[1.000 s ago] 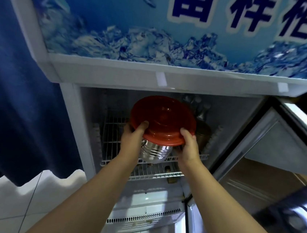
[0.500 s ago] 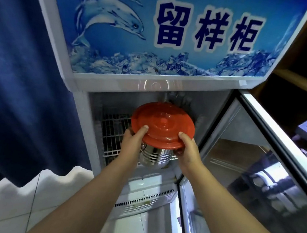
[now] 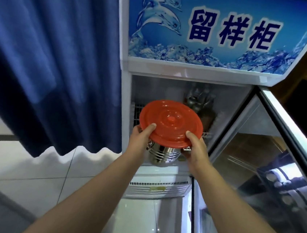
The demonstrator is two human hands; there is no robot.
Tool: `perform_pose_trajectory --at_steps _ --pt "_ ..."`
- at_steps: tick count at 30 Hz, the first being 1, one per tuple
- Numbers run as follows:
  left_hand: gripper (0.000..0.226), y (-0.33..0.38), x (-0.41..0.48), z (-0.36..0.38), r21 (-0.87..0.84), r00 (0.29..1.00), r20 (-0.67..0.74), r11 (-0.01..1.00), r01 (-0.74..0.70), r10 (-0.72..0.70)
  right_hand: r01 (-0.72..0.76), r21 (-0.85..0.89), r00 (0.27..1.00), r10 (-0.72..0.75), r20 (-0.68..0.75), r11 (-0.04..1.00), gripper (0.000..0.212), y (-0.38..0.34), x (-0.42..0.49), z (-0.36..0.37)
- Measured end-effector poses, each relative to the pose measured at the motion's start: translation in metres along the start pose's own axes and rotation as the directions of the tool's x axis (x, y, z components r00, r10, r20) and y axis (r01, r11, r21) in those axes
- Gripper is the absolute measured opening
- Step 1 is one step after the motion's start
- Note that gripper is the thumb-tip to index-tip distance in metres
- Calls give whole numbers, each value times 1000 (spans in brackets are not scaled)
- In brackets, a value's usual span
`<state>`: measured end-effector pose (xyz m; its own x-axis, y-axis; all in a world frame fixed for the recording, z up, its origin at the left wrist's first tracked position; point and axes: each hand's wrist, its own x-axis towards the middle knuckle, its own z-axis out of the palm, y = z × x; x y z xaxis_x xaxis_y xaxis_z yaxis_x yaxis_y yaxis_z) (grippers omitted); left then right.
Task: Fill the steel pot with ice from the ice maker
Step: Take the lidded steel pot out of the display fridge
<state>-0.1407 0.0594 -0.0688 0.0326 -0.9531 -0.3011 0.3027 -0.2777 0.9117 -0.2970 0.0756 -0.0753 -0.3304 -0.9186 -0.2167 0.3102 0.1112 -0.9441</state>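
Observation:
A shiny ribbed steel pot with a round red lid on top hangs in the air in front of the open cabinet. My left hand grips its left side, thumb on the lid's rim. My right hand grips the right side near a small handle, thumb also on the lid. The lid hides the pot's inside. The pot is tilted slightly toward me, just outside the white cooler cabinet with a blue dolphin sign.
The cabinet's glass door stands open to the right. Inside are a wire shelf and some bottles at the back. A blue curtain hangs on the left over pale floor tiles.
Both hands have drawn the lidded pot out of the cabinet, off the wire shelf and toward me. The view has backed away and shifted left, showing more curtain and floor.

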Motion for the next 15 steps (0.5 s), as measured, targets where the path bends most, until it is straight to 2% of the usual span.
perform_pose_trajectory --at_steps 2,7,12,15 --pt "41 1 -16 -14 -10 999 -36 1000 -5 4 -10 -8 1000 10 28 1000 31 1 -17 7" --pt "41 6 -52 -56 -29 989 -142 999 -36 31 -46 -20 991 48 126 999 16 6 -51 35" --pt "37 16 -74 -108 -66 966 -251 995 -74 55 -57 -83 973 74 220 995 31 17 -81 78" --pt "37 26 -86 -142 -68 944 -319 992 -107 80 -75 -77 958 94 271 994 30 25 -99 111"
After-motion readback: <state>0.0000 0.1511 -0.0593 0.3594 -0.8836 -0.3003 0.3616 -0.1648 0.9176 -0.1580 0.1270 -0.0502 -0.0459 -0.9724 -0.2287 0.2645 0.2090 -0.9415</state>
